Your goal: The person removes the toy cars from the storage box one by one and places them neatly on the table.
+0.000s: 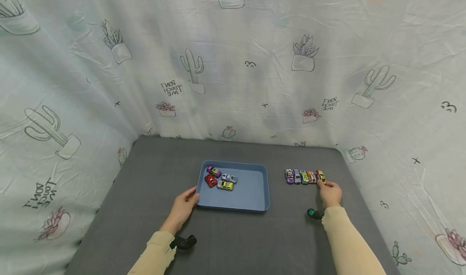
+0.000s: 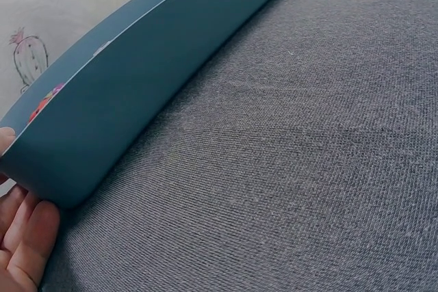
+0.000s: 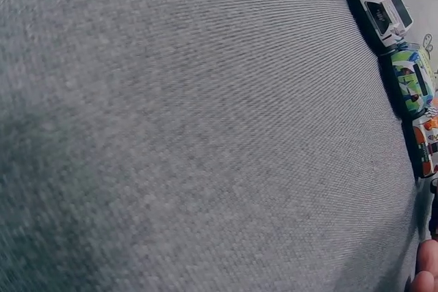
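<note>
4 printed toy cars parked in 1 smooth blue tray, just below center, rounded corners btw | its left edge gripped by left hand | 5 more lined up center-right, yellow end car pinched by right hand | ribbed grey cloth spread underneath

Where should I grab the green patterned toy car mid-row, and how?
Pinch the green car by its near and far ends, probably from above: the white-and-black toy car and orange-and-white toy car crowd its long sides, but both ends look free.
</note>
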